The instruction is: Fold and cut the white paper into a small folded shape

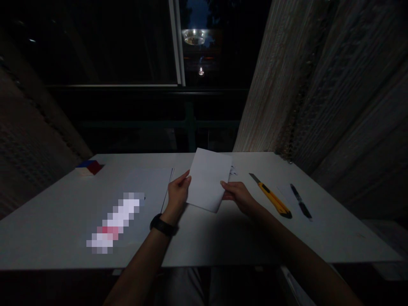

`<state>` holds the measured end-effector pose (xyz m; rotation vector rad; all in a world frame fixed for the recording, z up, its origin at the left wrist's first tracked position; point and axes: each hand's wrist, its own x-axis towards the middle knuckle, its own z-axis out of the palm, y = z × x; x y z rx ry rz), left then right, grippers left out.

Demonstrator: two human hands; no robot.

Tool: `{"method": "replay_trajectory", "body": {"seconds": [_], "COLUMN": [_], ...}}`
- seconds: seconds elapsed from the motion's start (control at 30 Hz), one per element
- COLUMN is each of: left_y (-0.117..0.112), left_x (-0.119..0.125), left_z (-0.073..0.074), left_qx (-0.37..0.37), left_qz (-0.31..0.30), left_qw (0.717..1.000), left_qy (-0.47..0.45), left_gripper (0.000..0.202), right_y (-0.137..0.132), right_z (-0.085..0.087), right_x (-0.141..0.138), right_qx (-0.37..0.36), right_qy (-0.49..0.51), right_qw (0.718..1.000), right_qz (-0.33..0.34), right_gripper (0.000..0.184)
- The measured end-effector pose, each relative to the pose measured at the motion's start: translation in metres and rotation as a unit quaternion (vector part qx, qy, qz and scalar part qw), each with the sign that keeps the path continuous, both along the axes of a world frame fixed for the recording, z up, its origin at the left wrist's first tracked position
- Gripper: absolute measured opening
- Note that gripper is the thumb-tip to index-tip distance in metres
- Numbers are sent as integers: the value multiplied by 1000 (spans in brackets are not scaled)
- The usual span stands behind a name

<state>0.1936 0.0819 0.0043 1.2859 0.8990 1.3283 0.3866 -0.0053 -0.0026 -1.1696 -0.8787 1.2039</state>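
Note:
A white sheet of paper (pixel 208 178), perhaps folded, is held up above the table between both hands. My left hand (pixel 179 191) grips its left edge, thumb on the near face; a dark watch is on that wrist. On the right edge, my right hand (pixel 239 194) pinches the paper with its thumb in front. Behind the paper's right side, small dark marks on something white show in part. To the right of my right hand lies a yellow utility knife (pixel 274 199) with its blade out. A black pen (pixel 300 202) rests beyond it.
The white table (pixel 197 242) spans the view. White papers (pixel 153 187) lie at left, partly under a blurred-out patch. A red, blue and white block (pixel 88 167) sits at the far left. A curtain (pixel 261 85) hangs by the dark window.

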Motion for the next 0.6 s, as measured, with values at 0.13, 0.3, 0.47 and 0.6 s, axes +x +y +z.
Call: {"method": "replay_trajectory", "body": {"seconds": [0.13,0.3,0.47,0.6], "left_y": [0,-2,-3,-1], "left_x": [0,0,0,0], "left_z": [0,2,3,0], "left_qx": [3,13,10,4], "left_qz": [4,0,3,11], "left_qw": [1000,1000,1000,1000], "left_qy": [3,9,6,-13], "left_gripper": [42,44,42,41], "right_y": [0,1,3,4], "right_z": [-1,-3,-6,-7], "right_x": [0,0,0,0], "right_qx": [5,12,13,2], "right_qy": [-5,-15,-5,-7], "right_qw": [1000,1000,1000,1000], "right_qz": [0,-7,-5,-3], "right_gripper": [40,41,40,40]}}
